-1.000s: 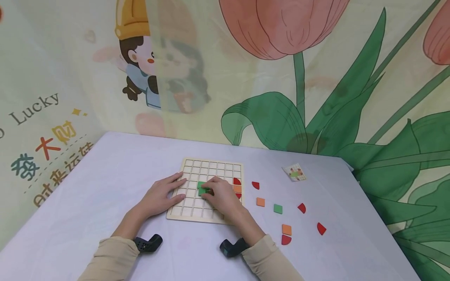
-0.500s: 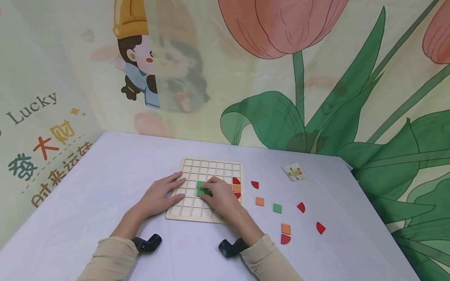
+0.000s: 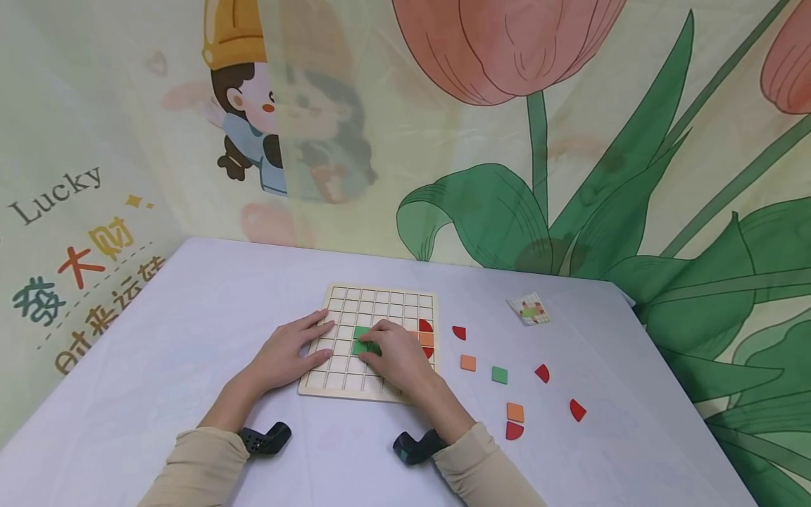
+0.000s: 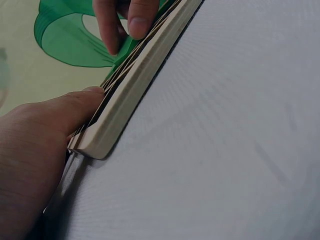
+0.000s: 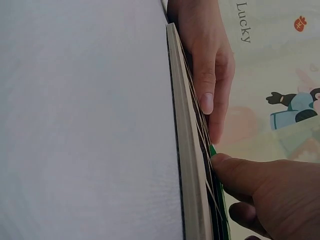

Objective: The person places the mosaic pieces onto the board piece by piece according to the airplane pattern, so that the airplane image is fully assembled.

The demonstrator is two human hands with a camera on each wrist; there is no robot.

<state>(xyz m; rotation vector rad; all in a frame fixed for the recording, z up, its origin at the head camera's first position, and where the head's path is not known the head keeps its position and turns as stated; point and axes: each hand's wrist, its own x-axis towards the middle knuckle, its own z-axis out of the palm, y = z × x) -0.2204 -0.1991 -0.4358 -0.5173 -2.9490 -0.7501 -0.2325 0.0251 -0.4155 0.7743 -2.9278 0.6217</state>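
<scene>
A wooden grid board point(image 3: 355, 381) lies on the table with several pieces set in it. My left hand point(image 3: 285, 355) rests along the board's left edge, fingers spread, with the thumb point(image 4: 82, 106) over the frame. My right hand point(image 3: 400, 359) reaches over the middle of the board, thumb and fingers curled at a green square tile point(image 3: 374, 348). Beside that tile, another green square point(image 3: 359, 347) sits in the grid. Near the board's right edge are a red quarter-circle point(image 3: 426, 326) and an orange square point(image 3: 427, 339). The right hand hides part of this row.
Right of the board lie loose pieces: an orange square point(image 3: 467, 362), a green square point(image 3: 499, 374), another orange square point(image 3: 515, 412) and several red quarter-circles point(image 3: 542, 373). A small pattern card point(image 3: 531, 310) lies farther back. A printed cloth backdrop point(image 3: 469, 141) rises behind the table.
My right fingers shift very slightly left, and the green tile under them now shows lying flatter in the grid. The left hand stays on the board's edge.
</scene>
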